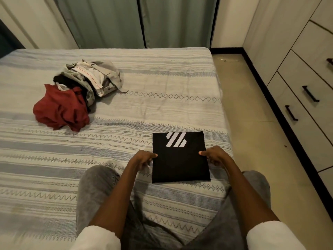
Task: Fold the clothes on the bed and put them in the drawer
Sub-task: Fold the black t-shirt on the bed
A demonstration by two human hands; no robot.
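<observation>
Gripping folded black shirt [180,159] at both side edges, left hand [143,158] and right hand [215,156], thumbs on top, probably to lift it flat. Lying on bed [162,69] near drawers [306,98]. Unfolded pile [77,94] waiting well apart.

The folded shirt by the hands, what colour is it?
Black shirt with white diagonal stripes, seen in the head view.

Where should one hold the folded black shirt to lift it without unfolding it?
Hold the folded black shirt by its two side edges, where the left hand and right hand pinch it. It lies flat and square, so supporting both sides probably keeps the layers together.
</observation>
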